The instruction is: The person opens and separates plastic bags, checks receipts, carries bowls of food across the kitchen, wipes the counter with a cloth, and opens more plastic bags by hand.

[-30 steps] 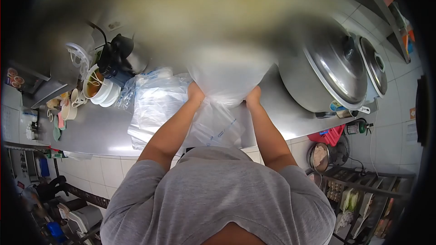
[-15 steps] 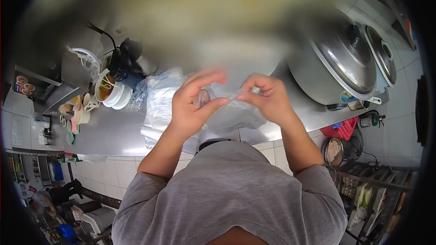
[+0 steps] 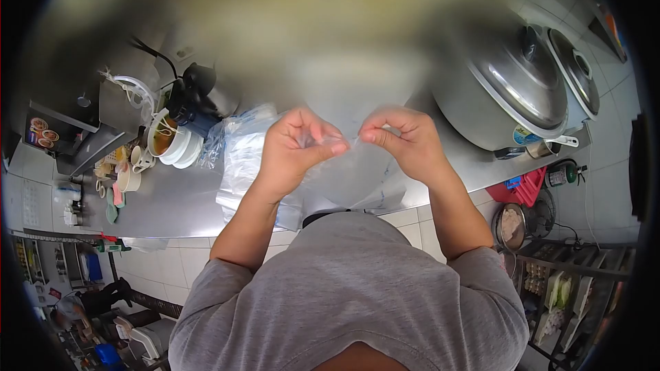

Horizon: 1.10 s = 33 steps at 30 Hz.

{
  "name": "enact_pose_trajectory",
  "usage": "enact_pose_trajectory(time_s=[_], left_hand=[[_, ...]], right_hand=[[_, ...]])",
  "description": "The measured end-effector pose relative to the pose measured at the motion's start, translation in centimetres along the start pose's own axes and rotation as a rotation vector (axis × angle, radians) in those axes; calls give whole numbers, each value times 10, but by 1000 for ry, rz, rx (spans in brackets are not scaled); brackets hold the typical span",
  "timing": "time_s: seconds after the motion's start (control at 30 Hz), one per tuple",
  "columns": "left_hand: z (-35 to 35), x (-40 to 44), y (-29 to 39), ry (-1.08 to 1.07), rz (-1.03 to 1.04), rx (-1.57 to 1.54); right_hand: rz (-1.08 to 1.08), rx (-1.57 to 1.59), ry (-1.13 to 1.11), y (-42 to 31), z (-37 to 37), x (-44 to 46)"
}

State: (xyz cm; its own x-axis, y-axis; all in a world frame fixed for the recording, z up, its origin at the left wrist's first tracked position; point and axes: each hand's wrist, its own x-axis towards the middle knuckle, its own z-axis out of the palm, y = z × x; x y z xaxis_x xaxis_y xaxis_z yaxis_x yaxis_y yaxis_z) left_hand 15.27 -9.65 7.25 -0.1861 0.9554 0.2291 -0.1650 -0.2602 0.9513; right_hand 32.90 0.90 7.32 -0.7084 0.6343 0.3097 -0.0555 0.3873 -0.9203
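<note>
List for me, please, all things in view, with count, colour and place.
Smooth steel counter: one, silver, across the middle
Thin plastic bag: one, clear, above the counter, centre
Flat plastic-bag pile: one, whitish, counter, left of the bag
Big round lidded metal pots: two, silver, counter's right end
Tall jug-like object: one, black, counter's left side
Round containers: at least two, white, beside it
Plastic basket: one, red, below the counter, right
Round metal bowl: one, silver, near the basket
Slatted rack: one, dark, lower right
Others: too blurred to count
Shirt: one, grey, lower centre
Left hand: one, bare, holding the bag
Right hand: one, bare, holding the bag
</note>
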Motion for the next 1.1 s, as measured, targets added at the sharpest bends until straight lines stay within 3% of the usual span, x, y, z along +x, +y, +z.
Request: enact_pose_trajectory(time_s=[0.1, 0.13, 0.17, 0.2, 0.23, 0.27, 0.3, 0.33, 0.37, 0.4, 0.43, 0.47, 0.5, 0.53, 0.57, 0.6, 0.67, 0.7, 0.73, 0.77, 0.8, 0.83, 0.9, 1.0, 1.03, 1.07, 1.1], left_hand=[[5, 0, -3, 69, -60, 170], [0, 2, -3, -7, -108, 367], [-4, 4, -4, -83, -156, 563], [-7, 6, -6, -84, -154, 565], [-10, 9, -8, -37, -105, 348], [-14, 12, -11, 9, -57, 130], [-26, 15, -13, 8, -56, 129], [-46, 18, -14, 91, -67, -188], [-67, 22, -14, 173, -77, -506], [-89, 29, -16, 172, -72, -509], [-112, 39, -18, -180, -178, -739], [-123, 47, -18, -543, -283, -951], [-122, 52, -17, -546, -281, -951], [-120, 56, -14, -293, -287, -715], [-117, 61, -13, -44, -285, -474], [-113, 74, -16, 91, -341, -569], [-117, 99, -40, 258, -456, -256], [-131, 99, -88, 208, -392, -78], [-154, 89, -180, 161, -261, 86], [-176, 87, -267, 199, -300, 118], [-206, 82, -353, 326, -461, -195], [-112, 71, -268, 333, -437, 659], [-114, 65, -296, 413, -377, 519], [-137, 61, -297, 327, -259, 1052], [-149, 64, -290, 306, -188, 1167], [-133, 58, -242, 401, -166, 955], [-107, 43, -180, 485, -133, 738]], right_hand=[[-263, -115, 133, 0, 5, 3], [-384, -141, 199, 1, 5, 5], [-387, -141, 200, 2, 4, 3], [-62, 240, 4, 2, 2, -2], [270, 613, -194, 3, -1, -4], [269, 612, -193, 2, -6, -4], [337, 521, -420, 0, -13, -4], [404, 424, -646, 1, -21, -5], [404, 421, -644, 8, -30, -9], [289, 622, -600, 19, -41, -13], [169, 820, -552, 26, -51, -15], [91, 925, -367, 28, -60, -12], [14, 1026, -176, 28, -67, -7], [12, 1024, -176, 23, -71, 3], [44, 1002, 48, 14, -76, 16], [72, 972, 270, 9, -80, 29], [330, 570, 408, 41, -84, 48], [490, 531, 413, 72, -78, 48], [638, 493, 422, 117, -66, 47], [650, 632, 625, 187, -46, 49], [554, 637, 485, 254, -23, 41], [778, 275, 516, 282, -15, 31], [514, -210, 549, 340, 8, 15], [654, -315, 715, 273, 3, 22], [451, -310, 817, 257, -5, 16], [231, -303, 915, 239, -14, 13], [157, -53, 941, 203, -19, 7]])
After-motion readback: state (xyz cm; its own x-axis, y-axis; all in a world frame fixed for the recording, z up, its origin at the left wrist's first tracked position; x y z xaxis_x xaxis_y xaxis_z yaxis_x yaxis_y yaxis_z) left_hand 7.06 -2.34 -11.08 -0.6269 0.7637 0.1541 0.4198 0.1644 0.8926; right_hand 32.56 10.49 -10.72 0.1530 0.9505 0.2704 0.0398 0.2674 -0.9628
